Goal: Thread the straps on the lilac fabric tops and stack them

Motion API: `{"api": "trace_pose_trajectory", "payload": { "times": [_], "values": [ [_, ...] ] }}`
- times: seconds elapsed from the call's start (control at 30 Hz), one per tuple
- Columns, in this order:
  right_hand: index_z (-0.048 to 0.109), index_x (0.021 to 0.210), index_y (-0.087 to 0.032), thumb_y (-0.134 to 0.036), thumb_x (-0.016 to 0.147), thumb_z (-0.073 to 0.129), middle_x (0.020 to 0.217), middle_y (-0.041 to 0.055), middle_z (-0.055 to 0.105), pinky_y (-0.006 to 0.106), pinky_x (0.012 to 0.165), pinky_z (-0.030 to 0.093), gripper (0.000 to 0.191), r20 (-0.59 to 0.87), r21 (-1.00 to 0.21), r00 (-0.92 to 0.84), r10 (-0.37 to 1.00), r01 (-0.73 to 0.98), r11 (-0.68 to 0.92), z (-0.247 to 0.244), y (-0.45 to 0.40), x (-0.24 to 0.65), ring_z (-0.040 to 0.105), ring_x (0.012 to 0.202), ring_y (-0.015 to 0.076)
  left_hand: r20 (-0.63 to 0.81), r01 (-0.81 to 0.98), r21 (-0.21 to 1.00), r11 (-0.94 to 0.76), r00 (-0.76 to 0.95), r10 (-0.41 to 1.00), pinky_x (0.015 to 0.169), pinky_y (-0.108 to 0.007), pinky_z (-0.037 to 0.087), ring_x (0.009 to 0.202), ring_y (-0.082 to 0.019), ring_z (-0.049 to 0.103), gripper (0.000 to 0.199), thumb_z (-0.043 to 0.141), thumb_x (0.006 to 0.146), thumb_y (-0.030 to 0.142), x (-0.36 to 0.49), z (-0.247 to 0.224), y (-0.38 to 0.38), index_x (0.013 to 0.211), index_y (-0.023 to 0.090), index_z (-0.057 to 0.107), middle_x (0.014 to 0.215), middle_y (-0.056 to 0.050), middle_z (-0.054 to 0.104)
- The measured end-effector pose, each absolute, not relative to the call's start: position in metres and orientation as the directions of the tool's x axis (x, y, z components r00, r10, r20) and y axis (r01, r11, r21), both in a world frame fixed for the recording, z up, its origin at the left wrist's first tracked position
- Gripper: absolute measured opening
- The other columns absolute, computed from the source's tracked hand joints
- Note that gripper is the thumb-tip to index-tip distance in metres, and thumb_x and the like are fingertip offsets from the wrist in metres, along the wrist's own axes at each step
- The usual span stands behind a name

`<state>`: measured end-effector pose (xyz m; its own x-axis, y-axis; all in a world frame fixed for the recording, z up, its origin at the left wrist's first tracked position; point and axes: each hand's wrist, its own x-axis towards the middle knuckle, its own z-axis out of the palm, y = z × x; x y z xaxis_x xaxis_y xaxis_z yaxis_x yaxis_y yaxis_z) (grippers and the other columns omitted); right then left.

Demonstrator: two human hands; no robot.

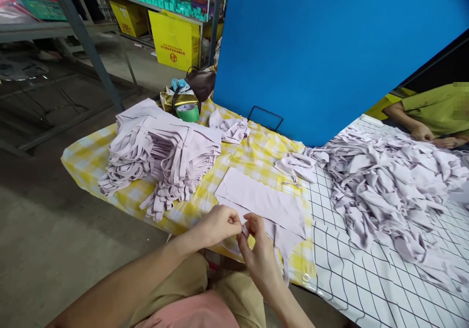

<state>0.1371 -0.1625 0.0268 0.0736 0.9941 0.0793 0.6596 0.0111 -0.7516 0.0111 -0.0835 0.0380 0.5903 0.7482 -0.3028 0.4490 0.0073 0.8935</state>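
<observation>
A pale lilac garment (264, 196) with thin straps lies spread on the yellow checked cloth (88, 157). At its near edge my left hand (222, 224) is closed, thumb and fingers pinched on a strap of the garment. Right beside it, my right hand (257, 242) has curled fingers holding the same strap, a short piece of which shows between the two hands. One strap hangs over the table's near edge, to the right of my right hand. A tall stack of similar lilac garments (164, 142) stands at the left.
Two loose lilac pieces (229, 127) (298, 166) lie farther back. Behind the stack are green tape (187, 112) and a dark bag (201, 84). A blue board (311, 54) rises behind the table. At right, a lilac heap (395, 186) covers a white grid cloth (340, 269), near another person's hands (423, 132).
</observation>
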Motion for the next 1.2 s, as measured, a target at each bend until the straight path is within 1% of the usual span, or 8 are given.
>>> {"api": "trace_pose_trajectory", "payload": {
  "times": [0.1, 0.4, 0.5, 0.57, 0.63, 0.73, 0.9, 1.2],
  "values": [
    [0.046, 0.091, -0.019, -0.021, 0.086, 0.038, 0.069, 0.0003, 0.058, 0.023, 0.052, 0.041, 0.009, 0.128, -0.693, 0.047, 0.991, 0.719, 0.056, 0.023, -0.161, 0.135, 0.055, 0.057, 0.0131, -0.345, 0.445, 0.894, 0.056, 0.602, 0.720, 0.045, -0.019, 0.021, 0.048, -0.007, 0.032, 0.011, 0.048, 0.062, 0.019, 0.011, 0.030, -0.076, 0.052, 0.014, 0.048, 0.047, 0.006, 0.037],
    [0.058, 0.087, -0.017, -0.018, 0.093, 0.032, 0.068, 0.0023, 0.053, 0.021, 0.052, 0.038, 0.027, 0.385, -0.370, -0.158, 0.909, 0.876, 0.309, 0.018, -0.150, 0.157, 0.051, 0.057, 0.0129, -0.484, 0.277, 0.841, 0.464, 0.770, 0.417, 0.039, -0.020, 0.011, 0.037, -0.005, 0.016, 0.022, 0.045, 0.067, 0.034, 0.015, 0.026, -0.062, 0.054, 0.018, 0.039, 0.040, 0.010, 0.028],
    [0.059, 0.082, -0.017, -0.020, 0.092, 0.035, 0.068, 0.0021, 0.053, 0.021, 0.053, 0.038, 0.026, 0.343, -0.447, -0.078, 0.936, 0.863, 0.236, 0.017, -0.141, 0.165, 0.052, 0.056, 0.0120, -0.397, 0.366, 0.913, 0.182, 0.689, 0.607, 0.042, -0.020, 0.022, 0.041, -0.007, 0.030, 0.019, 0.044, 0.075, 0.029, 0.019, 0.020, -0.057, 0.060, 0.017, 0.046, 0.048, 0.006, 0.038],
    [0.059, 0.079, -0.017, -0.023, 0.089, 0.039, 0.069, 0.0022, 0.055, 0.022, 0.055, 0.039, 0.023, 0.261, -0.522, 0.019, 0.965, 0.844, 0.124, 0.016, -0.133, 0.169, 0.054, 0.058, 0.0126, -0.164, 0.460, 0.870, -0.180, 0.612, 0.773, 0.053, -0.022, 0.035, 0.057, -0.011, 0.046, 0.010, 0.048, 0.076, 0.022, 0.022, 0.013, -0.054, 0.070, 0.016, 0.053, 0.064, 0.002, 0.051],
    [0.059, 0.075, -0.018, -0.025, 0.085, 0.042, 0.070, 0.0025, 0.057, 0.023, 0.058, 0.039, 0.020, 0.149, -0.582, 0.104, 0.983, 0.813, 0.002, 0.012, -0.123, 0.174, 0.055, 0.061, 0.0139, 0.081, 0.502, 0.698, -0.510, 0.653, 0.753, 0.070, -0.025, 0.040, 0.080, -0.015, 0.052, 0.010, 0.052, 0.075, 0.015, 0.024, 0.004, -0.050, 0.084, 0.016, 0.057, 0.087, -0.003, 0.056],
    [0.058, 0.070, -0.019, -0.026, 0.081, 0.044, 0.069, 0.0029, 0.060, 0.025, 0.060, 0.040, 0.019, 0.028, -0.620, 0.161, 0.987, 0.777, -0.109, 0.006, -0.110, 0.179, 0.055, 0.062, 0.0153, 0.170, 0.463, 0.449, -0.764, 0.795, 0.582, 0.082, -0.030, 0.040, 0.095, -0.019, 0.049, 0.017, 0.054, 0.078, 0.014, 0.029, -0.005, -0.043, 0.094, 0.017, 0.057, 0.101, -0.005, 0.055],
    [0.059, 0.069, -0.019, -0.027, 0.078, 0.044, 0.064, 0.0024, 0.061, 0.025, 0.056, 0.040, 0.020, -0.021, -0.622, 0.165, 0.986, 0.770, -0.142, -0.002, -0.100, 0.185, 0.055, 0.056, 0.0153, 0.138, 0.451, 0.298, -0.841, 0.851, 0.506, 0.079, -0.030, 0.040, 0.094, -0.020, 0.049, 0.013, 0.048, 0.084, 0.014, 0.037, -0.004, -0.033, 0.088, 0.015, 0.060, 0.094, -0.005, 0.058],
    [0.062, 0.072, -0.018, -0.024, 0.081, 0.043, 0.071, 0.0025, 0.062, 0.025, 0.060, 0.038, 0.021, -0.004, -0.565, 0.118, 0.993, 0.819, -0.100, 0.001, -0.094, 0.189, 0.056, 0.064, 0.0154, 0.126, 0.444, 0.593, -0.671, 0.772, 0.623, 0.080, -0.028, 0.040, 0.088, -0.016, 0.052, 0.009, 0.058, 0.082, 0.020, 0.043, -0.007, -0.020, 0.077, 0.015, 0.063, 0.086, -0.003, 0.060]
  ]
}}
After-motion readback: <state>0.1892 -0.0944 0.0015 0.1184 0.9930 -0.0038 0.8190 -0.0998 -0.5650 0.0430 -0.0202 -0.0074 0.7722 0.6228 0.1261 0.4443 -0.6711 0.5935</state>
